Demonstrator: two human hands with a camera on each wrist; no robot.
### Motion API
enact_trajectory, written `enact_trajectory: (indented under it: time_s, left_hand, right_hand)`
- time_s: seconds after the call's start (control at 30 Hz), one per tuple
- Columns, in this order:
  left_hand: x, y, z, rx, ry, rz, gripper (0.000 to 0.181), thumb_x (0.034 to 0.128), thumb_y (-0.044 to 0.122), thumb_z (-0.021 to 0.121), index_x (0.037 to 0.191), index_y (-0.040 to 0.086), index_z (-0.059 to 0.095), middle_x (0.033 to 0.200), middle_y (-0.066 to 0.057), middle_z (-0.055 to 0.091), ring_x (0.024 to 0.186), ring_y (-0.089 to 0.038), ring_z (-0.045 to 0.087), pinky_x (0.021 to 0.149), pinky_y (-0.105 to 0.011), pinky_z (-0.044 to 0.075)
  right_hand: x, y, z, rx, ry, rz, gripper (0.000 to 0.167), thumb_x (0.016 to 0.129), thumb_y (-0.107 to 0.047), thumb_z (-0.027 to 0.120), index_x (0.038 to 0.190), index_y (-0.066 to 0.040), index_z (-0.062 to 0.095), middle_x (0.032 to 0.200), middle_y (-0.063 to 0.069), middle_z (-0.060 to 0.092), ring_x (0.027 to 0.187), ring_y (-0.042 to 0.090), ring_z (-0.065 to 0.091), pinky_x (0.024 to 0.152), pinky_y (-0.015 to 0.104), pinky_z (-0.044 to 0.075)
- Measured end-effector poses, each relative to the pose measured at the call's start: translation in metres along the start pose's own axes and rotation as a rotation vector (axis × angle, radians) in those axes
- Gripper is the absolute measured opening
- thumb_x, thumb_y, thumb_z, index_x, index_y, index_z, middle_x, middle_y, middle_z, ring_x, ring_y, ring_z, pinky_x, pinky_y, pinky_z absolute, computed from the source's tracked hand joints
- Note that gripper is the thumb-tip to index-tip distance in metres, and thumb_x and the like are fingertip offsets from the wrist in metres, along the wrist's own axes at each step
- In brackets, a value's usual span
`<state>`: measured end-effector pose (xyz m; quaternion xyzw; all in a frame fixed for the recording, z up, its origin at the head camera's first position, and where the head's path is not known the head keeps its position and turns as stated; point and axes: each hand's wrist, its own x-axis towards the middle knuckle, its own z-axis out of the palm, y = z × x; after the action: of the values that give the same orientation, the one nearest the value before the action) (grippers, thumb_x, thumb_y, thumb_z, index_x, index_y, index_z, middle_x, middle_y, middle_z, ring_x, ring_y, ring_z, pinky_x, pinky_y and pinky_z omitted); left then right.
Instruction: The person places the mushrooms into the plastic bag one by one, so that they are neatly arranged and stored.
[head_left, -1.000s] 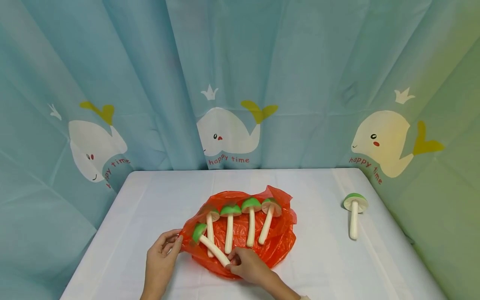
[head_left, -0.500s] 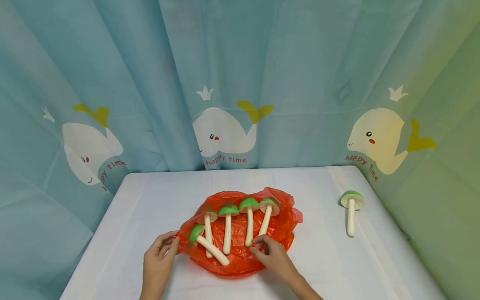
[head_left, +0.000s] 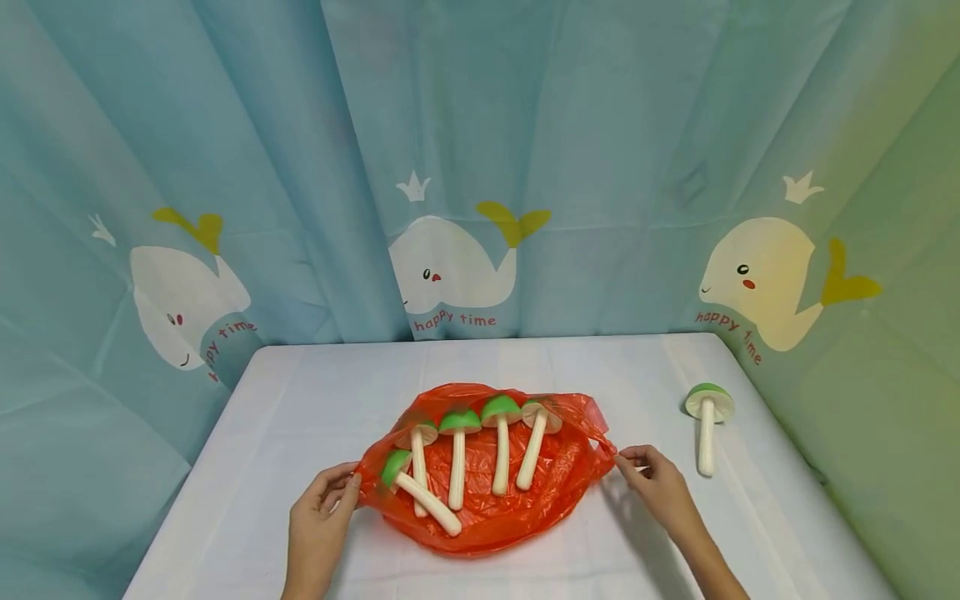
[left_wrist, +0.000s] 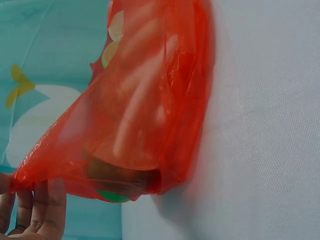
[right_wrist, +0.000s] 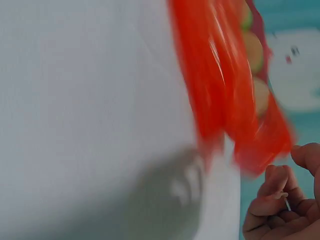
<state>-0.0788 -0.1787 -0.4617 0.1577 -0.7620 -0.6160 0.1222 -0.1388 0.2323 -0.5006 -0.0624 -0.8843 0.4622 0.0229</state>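
A red plastic bag (head_left: 517, 525) lies spread on the white table with its mouth turned up. Several toy mushrooms (head_left: 458, 467) with green caps and pale stems lie inside it, one slanted across another at the left. My left hand (head_left: 321, 517) pinches the bag's left edge between thumb and fingers; the left wrist view shows the red film drawn up to those fingertips. On the other side, my right hand (head_left: 660, 492) holds the bag's right corner at its fingertips. That corner is blurred in the right wrist view, beside the thumb (right_wrist: 307, 156).
Another green-capped mushroom (head_left: 707, 429) lies on the table (head_left: 300, 392) at the right, beyond my right hand. A blue-green curtain (head_left: 615, 167) printed with whales hangs behind the table and along its sides.
My right hand has let go of the slanted mushroom, moved right across the bag and taken its right corner, which now stretches outward. The left hand has kept its hold on the left edge.
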Motion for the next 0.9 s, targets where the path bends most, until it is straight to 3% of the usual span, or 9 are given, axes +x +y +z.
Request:
enact_trajectory:
  time_s: [0.1,0.2,0.37,0.47,0.63,0.9]
  left_hand:
    - [0.001,-0.001,0.001,0.003,0.006,-0.001,0.023,0.093,0.015,0.061,0.111,0.0,0.063,0.1,-0.016,0.06,0.082,-0.011,0.063,0.07,-0.029,0.055]
    - [0.001,-0.001,0.001,0.002,0.008,-0.002,0.022,0.0928,0.014,0.061,0.11,0.0,0.063,0.099,-0.016,0.06,0.082,-0.011,0.063,0.07,-0.029,0.055]
    - [0.001,0.001,0.002,0.007,0.011,-0.012,0.022,0.0927,0.014,0.061,0.11,0.0,0.063,0.099,-0.016,0.06,0.081,-0.011,0.063,0.069,-0.025,0.055]
    - [0.001,0.0,0.002,0.017,0.019,-0.021,0.023,0.0926,0.014,0.062,0.11,0.0,0.063,0.099,-0.015,0.06,0.081,-0.01,0.063,0.068,-0.023,0.054]
    - [0.002,0.0,0.0,0.018,0.022,-0.022,0.023,0.0926,0.014,0.062,0.11,0.0,0.064,0.099,-0.015,0.06,0.081,-0.011,0.063,0.068,-0.023,0.055]
    - [0.003,-0.011,0.0,0.003,0.049,0.06,0.026,0.0914,0.02,0.064,0.107,-0.001,0.064,0.093,-0.015,0.06,0.077,-0.014,0.063,0.063,-0.022,0.054]
  right_hand:
    - [0.006,0.012,-0.023,-0.032,0.017,0.059,0.034,0.092,-0.025,0.063,0.108,0.004,0.059,0.093,0.012,0.063,0.073,0.015,0.059,0.06,0.023,0.048]
    - [0.009,0.024,-0.044,-0.12,0.079,0.066,0.037,0.092,-0.025,0.062,0.111,0.007,0.057,0.097,0.018,0.063,0.079,0.024,0.061,0.06,0.025,0.047]
    - [0.012,0.042,-0.074,-0.273,0.25,0.085,0.037,0.088,-0.019,0.064,0.104,0.013,0.058,0.096,0.03,0.058,0.086,0.039,0.055,0.06,0.037,0.044]
    - [0.014,0.052,-0.086,-0.31,0.287,0.133,0.04,0.085,-0.018,0.065,0.101,0.017,0.056,0.095,0.034,0.054,0.087,0.044,0.051,0.06,0.043,0.042]
    - [0.015,0.062,-0.09,-0.307,0.222,0.187,0.047,0.084,-0.021,0.066,0.103,0.019,0.052,0.093,0.035,0.055,0.081,0.043,0.054,0.058,0.041,0.043]
    - [0.019,0.07,-0.087,-0.245,0.112,0.235,0.054,0.088,-0.03,0.061,0.11,0.017,0.048,0.088,0.024,0.06,0.073,0.028,0.057,0.057,0.032,0.042]
